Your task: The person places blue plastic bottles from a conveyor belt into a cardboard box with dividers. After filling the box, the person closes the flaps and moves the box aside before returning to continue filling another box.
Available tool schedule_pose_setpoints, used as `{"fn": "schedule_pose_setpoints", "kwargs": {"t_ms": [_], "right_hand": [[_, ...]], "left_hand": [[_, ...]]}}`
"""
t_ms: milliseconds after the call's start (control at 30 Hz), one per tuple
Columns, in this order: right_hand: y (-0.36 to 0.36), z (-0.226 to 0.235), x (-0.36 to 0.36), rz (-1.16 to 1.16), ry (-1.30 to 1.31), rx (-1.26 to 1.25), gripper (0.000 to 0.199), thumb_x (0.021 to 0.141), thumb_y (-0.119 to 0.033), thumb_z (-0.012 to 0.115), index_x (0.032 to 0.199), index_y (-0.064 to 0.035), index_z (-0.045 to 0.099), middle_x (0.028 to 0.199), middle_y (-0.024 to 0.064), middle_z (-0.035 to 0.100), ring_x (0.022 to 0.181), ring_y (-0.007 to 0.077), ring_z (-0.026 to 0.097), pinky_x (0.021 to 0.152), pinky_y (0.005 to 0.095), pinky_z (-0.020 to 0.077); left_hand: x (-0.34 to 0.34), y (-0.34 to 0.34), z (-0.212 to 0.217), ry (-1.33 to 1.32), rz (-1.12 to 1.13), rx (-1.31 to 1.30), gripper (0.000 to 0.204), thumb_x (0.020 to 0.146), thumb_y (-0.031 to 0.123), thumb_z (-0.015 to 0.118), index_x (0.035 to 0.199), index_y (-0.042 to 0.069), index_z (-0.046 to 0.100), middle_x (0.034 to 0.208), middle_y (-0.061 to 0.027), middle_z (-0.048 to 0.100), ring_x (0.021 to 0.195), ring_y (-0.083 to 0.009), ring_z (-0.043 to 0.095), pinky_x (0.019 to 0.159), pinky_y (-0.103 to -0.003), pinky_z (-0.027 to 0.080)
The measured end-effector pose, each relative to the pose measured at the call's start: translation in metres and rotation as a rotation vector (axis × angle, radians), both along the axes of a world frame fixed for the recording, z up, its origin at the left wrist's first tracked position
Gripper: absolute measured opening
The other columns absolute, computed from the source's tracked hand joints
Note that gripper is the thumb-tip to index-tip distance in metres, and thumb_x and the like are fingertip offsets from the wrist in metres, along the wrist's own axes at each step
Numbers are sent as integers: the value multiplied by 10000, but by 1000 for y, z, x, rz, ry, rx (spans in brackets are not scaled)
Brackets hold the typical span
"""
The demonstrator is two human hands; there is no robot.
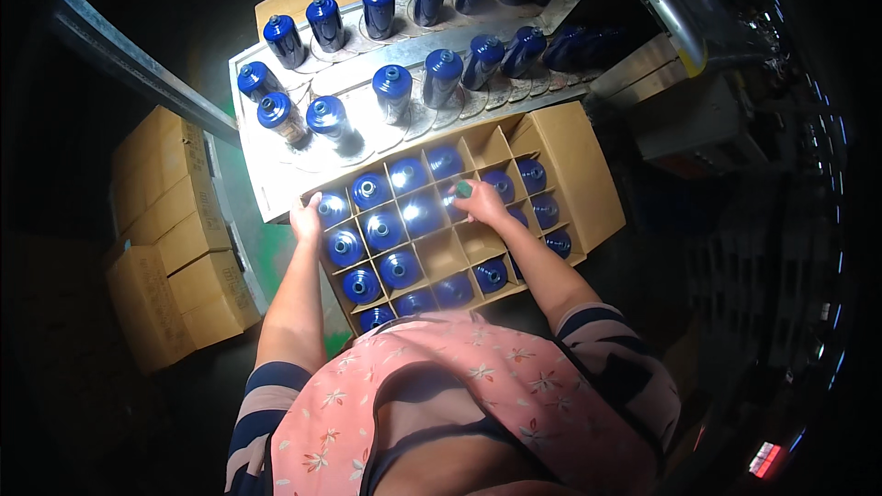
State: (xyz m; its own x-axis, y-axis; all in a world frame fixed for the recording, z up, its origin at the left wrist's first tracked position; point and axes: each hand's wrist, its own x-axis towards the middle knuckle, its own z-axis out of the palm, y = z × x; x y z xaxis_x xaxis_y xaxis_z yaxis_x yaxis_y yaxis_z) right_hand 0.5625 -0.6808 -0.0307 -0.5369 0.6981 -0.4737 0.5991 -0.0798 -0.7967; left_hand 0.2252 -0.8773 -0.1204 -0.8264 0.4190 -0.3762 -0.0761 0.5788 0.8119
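Observation:
A divided cardboard box (581,174) in front of me holds many shiny blue bottles, upright with narrow necks, in its compartments. My left hand (306,219) grips the box's far left corner, beside a blue bottle (333,209). Over the middle of the box, my right hand (483,203) is closed at the top of another blue bottle (450,200), partly hidden by the fingers. A small green piece (463,188) shows at these fingertips; whether it is on a finger or on the bottle I cannot tell. Several compartments (441,253) hold no bottle.
Beyond the box, a metal conveyor table (354,78) carries two rows of upright blue bottles (392,83). Stacked cardboard boxes (179,239) stand at the left behind a metal rail (138,60). A grey machine housing (666,9) rises at the far right.

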Motion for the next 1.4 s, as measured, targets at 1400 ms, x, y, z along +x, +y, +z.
{"fn": "schedule_pose_setpoints", "kwargs": {"t_ms": [1400], "right_hand": [[183, 15, 14, -569, 186, 485, 250, 948, -211, 584, 1156, -119, 686, 667, 29, 602, 566, 93, 549, 579, 267, 481]], "left_hand": [[14, 18, -26, 64, -29, 25, 507, 810, 243, 744, 1190, -56, 593, 1153, -251, 639, 1083, -345, 603, 955, -403, 431]]}}
